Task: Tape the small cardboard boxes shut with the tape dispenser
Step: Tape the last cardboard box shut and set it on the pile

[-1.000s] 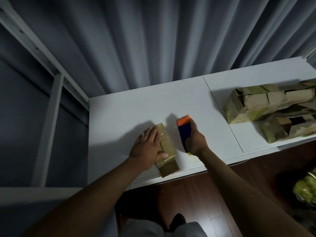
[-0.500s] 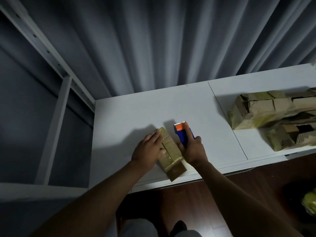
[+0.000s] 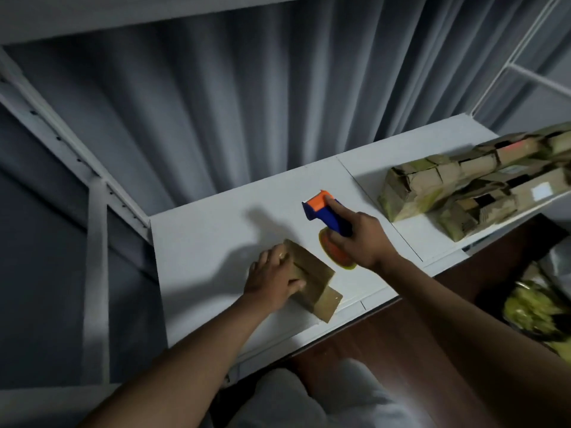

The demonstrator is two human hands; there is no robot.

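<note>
Box in work (image 3: 312,281): small cardboard box, lying on the white bench (image 3: 204,242) close to the near edge, near end pointing toward me and to the right. My left hand (image 3: 273,281) sits on its left side, fingers over the top, thumb along the near side; grip is closed on the box, pinning it to the bench.

Tape dispenser (image 3: 327,216): blue body, orange head, with an orange-and-yellow tape roll (image 3: 335,253) below it. Right hand (image 3: 360,239) is wrapped around the handle, index finger stretched up to the orange head; grip closed on it. It's just to the right of and beyond the box, apart from it, not touching. I can't tell whether the dispenser sits on the bench or hangs just above it. Nothing stands between dispenser and box.

Further right, across a seam in the bench top: pile of more cardboard boxes (image 3: 475,183), jumbled, several with flaps open, well apart from both hands. The pile is blurred and cut off at the right frame edge, so no count.

Behind the bench: grey pleated curtain (image 3: 247,97). White metal frame (image 3: 99,211) on the left. Something yellowish (image 3: 537,310) on the floor at the right, too blurred to identify.
</note>
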